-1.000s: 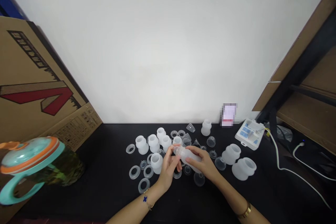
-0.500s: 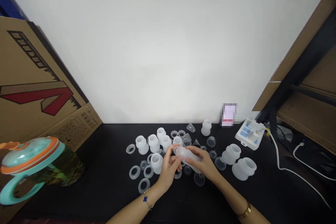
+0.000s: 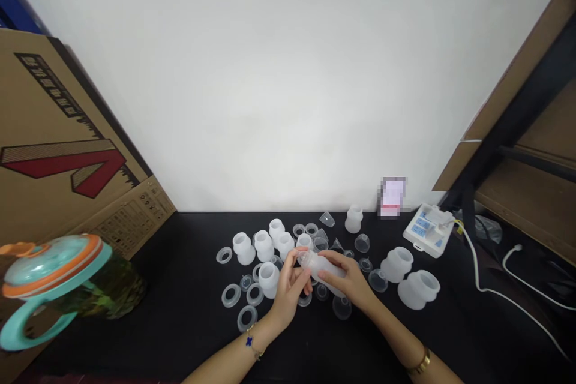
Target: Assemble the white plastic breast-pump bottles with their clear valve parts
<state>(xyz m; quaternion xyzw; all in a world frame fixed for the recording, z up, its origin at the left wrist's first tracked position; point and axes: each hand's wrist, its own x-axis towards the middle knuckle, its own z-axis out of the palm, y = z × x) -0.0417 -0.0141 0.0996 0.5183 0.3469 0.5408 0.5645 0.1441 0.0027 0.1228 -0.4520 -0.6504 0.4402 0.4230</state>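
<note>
A translucent white baby bottle (image 3: 330, 273) lies tilted between my two hands, its clear nipple end toward the left. My left hand (image 3: 291, 285) closes its fingers around the nipple and collar end. Around the bottle's body is wrapped my right hand (image 3: 350, 281), thumb on top. Left of the hands stand several white bottle bodies (image 3: 269, 279). Loose translucent rings (image 3: 247, 317) lie by them. Clear dome caps (image 3: 362, 243) and nipples (image 3: 245, 282) are scattered about, some partly hidden under my hands.
Two wider white bottles (image 3: 417, 289) stand at the right, and a smaller one (image 3: 354, 218) near the wall. A white compartment box (image 3: 427, 231) and white cable (image 3: 495, 293) lie further right. A lidded jug (image 3: 67, 279) and cardboard box (image 3: 67, 132) occupy the left.
</note>
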